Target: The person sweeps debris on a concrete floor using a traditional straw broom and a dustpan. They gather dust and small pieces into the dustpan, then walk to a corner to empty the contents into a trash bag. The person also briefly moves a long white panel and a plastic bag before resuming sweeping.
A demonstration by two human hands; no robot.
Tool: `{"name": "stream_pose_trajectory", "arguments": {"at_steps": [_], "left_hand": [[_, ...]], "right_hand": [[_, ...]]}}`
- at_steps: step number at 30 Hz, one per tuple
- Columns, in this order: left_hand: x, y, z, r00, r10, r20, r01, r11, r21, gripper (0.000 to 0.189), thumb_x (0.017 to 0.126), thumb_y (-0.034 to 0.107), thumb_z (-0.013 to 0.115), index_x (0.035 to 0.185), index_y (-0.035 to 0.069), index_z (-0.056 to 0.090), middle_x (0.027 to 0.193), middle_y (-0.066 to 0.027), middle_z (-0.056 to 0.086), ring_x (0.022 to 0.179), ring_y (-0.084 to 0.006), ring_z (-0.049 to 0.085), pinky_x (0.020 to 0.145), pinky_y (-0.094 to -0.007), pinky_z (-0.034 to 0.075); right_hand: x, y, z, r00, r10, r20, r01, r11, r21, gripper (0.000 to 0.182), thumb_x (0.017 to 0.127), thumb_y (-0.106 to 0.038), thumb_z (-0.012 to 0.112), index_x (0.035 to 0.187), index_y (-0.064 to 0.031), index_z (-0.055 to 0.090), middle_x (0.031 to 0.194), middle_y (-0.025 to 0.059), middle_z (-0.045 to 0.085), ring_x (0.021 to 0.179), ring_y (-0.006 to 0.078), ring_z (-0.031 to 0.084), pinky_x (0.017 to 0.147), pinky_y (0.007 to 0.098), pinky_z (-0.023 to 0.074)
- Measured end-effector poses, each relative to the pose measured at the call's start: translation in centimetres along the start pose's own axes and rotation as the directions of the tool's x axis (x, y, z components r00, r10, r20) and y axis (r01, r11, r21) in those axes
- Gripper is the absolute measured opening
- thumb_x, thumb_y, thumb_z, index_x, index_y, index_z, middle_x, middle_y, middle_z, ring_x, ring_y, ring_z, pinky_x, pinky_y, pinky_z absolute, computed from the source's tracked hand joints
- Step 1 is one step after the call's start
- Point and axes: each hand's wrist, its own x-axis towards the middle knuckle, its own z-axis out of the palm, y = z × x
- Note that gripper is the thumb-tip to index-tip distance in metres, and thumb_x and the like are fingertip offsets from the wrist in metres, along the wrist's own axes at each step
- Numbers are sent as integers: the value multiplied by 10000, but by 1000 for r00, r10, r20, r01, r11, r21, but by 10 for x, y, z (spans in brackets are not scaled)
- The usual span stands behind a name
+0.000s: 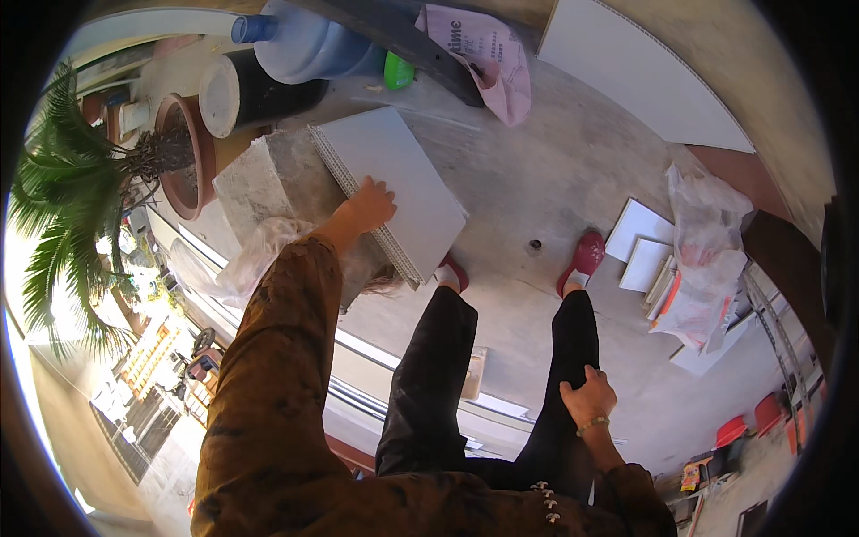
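Note:
My left hand [371,207] rests palm down on a stack of pale hollow-core panels [409,168], close to its edge. Its fingers lie a little apart on the top sheet and do not wrap around it. Ribbed hollow cells show along the panels' cut edge. Under the stack is a rough stone or concrete block [251,178], with part of it hidden by my left arm. A beaded bracelet circles the wrist of my right hand [590,397], which lies on my trousered right leg [570,342] with the thumb apart and nothing held.
Left of the block stand a potted palm [184,158] and a dark bucket [268,94]. Beyond it lie a blue water jug [315,47] and a pink bag [500,67]. On my right are small white panel pieces [637,228] and a clear plastic bag [704,221]. A floor hole [535,244] lies ahead.

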Motion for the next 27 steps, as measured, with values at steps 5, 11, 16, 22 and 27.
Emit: {"name": "stream_pose_trajectory", "arguments": {"at_steps": [5, 11, 16, 22, 27], "left_hand": [[4, -12, 0, 964, 164, -210, -157, 986, 49, 167, 799, 176, 525, 897, 80, 621, 925, -61, 574, 949, -288, 527, 818, -548, 389], [7, -3, -38, 944, 186, -272, -172, 982, 74, 285, 830, 162, 478, 1086, 55, 545, 1095, -107, 555, 1058, -331, 489, 893, -625, 326], [4, -5, 12, 938, 17, -347, 12, 997, 80, 369, 821, 156, 489, 1166, 28, 510, 1211, -158, 505, 1132, -374, 440, 910, -626, 305], [34, -3, -56, 937, 146, -317, -107, 985, 137, 189, 690, 108, 580, 849, 7, 566, 850, -151, 599, 834, -311, 581, 738, -555, 437], [61, 37, -163, 841, 159, -517, -214, 976, -48, 132, 628, 68, 596, 718, 41, 503, 665, -99, 588, 568, -245, 600, 502, -399, 486]], "right_hand": [[0, 3, 2, 1000, 15, 24, -16, 1000, 23, 585, 647, -391, 629, 1136, -79, 557, 1065, 141, 568, 894, 298, 602, 751, 396, 496], [0, 4, 3, 1000, 14, 20, -15, 999, 33, 564, 662, -393, 618, 1119, -69, 551, 1027, 139, 559, 855, 302, 603, 718, 400, 499], [-3, 4, -2, 1000, 2, 6, -2, 997, 73, 497, 660, -379, 617, 1036, -59, 566, 954, 141, 561, 821, 311, 602, 683, 408, 502], [-1, 11, -1, 1000, -6, 12, 5, 995, 99, 471, 663, -366, 613, 1015, -58, 563, 950, 155, 559, 794, 328, 602, 658, 422, 504], [2, 21, -3, 1000, -24, 12, 22, 989, 146, 468, 665, -359, 613, 1020, -58, 560, 944, 163, 555, 769, 334, 602, 651, 423, 507]]}}
